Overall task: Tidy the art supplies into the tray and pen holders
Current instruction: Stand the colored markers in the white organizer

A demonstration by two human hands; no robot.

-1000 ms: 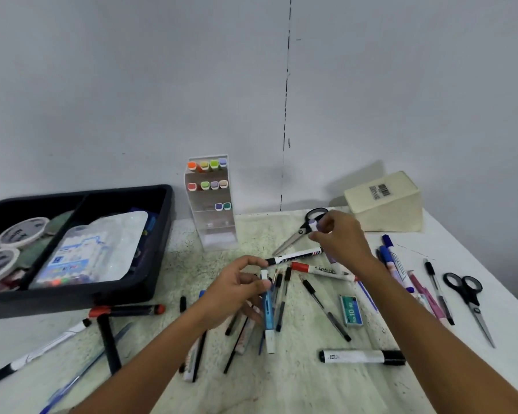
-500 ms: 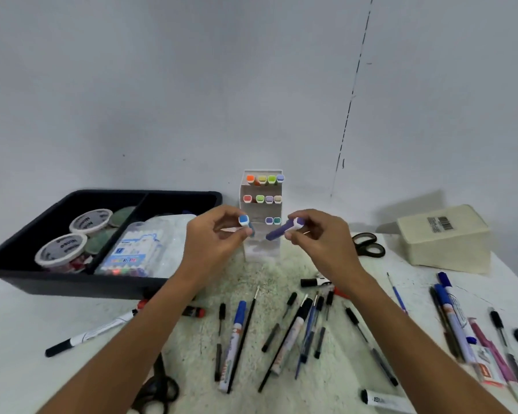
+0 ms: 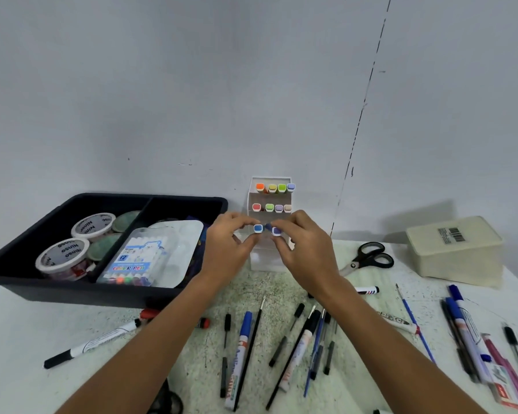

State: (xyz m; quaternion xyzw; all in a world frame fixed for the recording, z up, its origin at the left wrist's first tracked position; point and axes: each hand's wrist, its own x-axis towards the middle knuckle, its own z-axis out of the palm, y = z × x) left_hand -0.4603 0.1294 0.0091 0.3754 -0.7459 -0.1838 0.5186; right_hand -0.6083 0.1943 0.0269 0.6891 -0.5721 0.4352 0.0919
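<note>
1. Both hands are up at the clear marker rack point(image 3: 270, 255) standing against the wall, right at its third row down.
2. Left hand point(image 3: 228, 249) has a narrow grip pinched on a blue-capped marker point(image 3: 257, 228), cap end facing the camera, at the rack's front.
3. Right hand point(image 3: 307, 249) is doing the same thing with a purple-capped marker point(image 3: 277, 231), just beside the blue one. Can't tell how far either marker is actually pushed into the slots, fingers hide that.
4. The rack's two upper rows hold four markers each: orange, yellow, green and lilac caps up top, then red, green, lilac and a pale peach one.
5. Black tray point(image 3: 72, 294) sits to the left on the surface, just beside the rack. Left compartment has round tubs with white lids point(image 3: 63, 253), right compartment holds a pack of colour pens point(image 3: 135, 261) lying on a white palette.
6. Loose stuff near the front of the surface point(image 3: 18, 339): a blue-capped marker point(image 3: 241, 357), several black pens, thin brushes, a white marker with black cap point(image 3: 87, 343) off to the left.
7. Black-handled scissors point(image 3: 368, 258) lie right of the rack, with a cream box point(image 3: 458, 249) further right. More pens are bunched at the right edge.
</note>
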